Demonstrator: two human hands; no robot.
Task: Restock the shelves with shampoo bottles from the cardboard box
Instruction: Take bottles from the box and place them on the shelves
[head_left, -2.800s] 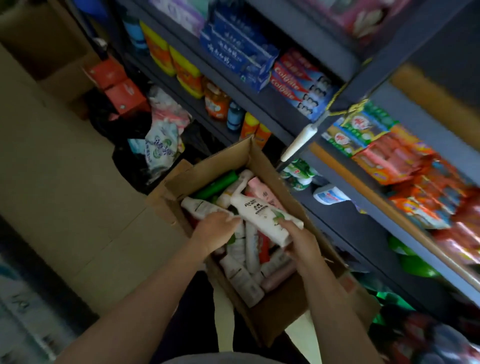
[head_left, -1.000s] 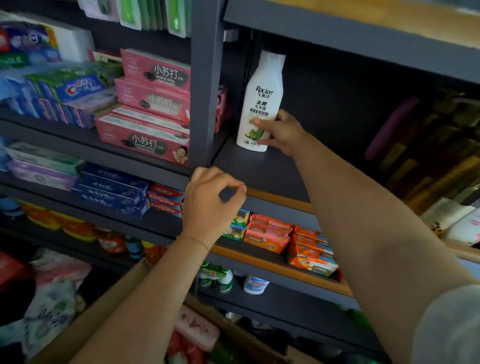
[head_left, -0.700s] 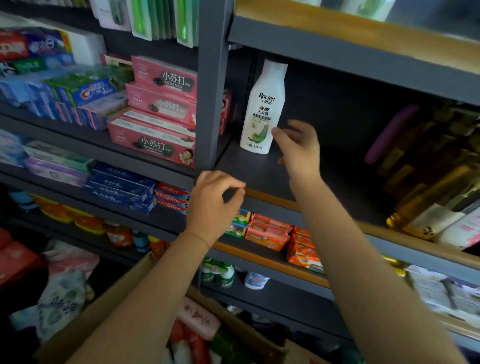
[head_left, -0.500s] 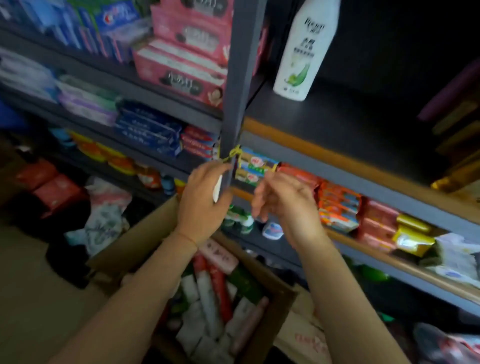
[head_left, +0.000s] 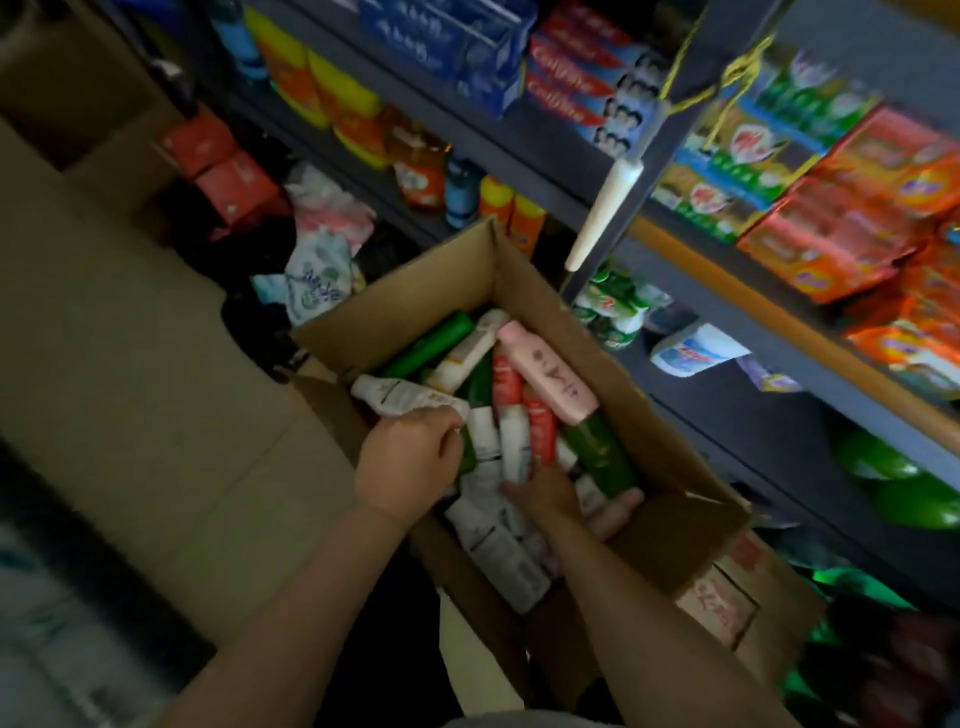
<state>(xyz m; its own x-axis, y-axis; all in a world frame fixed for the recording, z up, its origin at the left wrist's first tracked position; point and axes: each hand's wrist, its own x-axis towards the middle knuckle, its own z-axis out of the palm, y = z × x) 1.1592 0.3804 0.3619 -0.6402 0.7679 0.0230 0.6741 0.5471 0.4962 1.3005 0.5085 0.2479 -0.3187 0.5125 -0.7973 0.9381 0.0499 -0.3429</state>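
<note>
An open cardboard box (head_left: 415, 296) stands on the floor by the shelves (head_left: 737, 332), filled with several shampoo bottles lying flat. Among them are a pink bottle (head_left: 550, 379), a green bottle (head_left: 602, 457) and white ones. My left hand (head_left: 410, 467) is at the box's left side, its fingers curled over the end of a white bottle (head_left: 400, 397). My right hand (head_left: 550, 499) is down among the bottles just below the green one, with its fingertips hidden between them.
The shelves on the right hold toothpaste boxes (head_left: 576, 88), soap packs (head_left: 841, 218) and orange bottles (head_left: 322, 98). A white handle (head_left: 602, 208) hangs on a yellow cord from the shelf post. Packets (head_left: 317, 275) lie on the floor behind the box.
My right hand let go of the white bottle, which stayed upright on the upper shelf. Both hands came down into the box and my view dropped from the shelf to the box.
</note>
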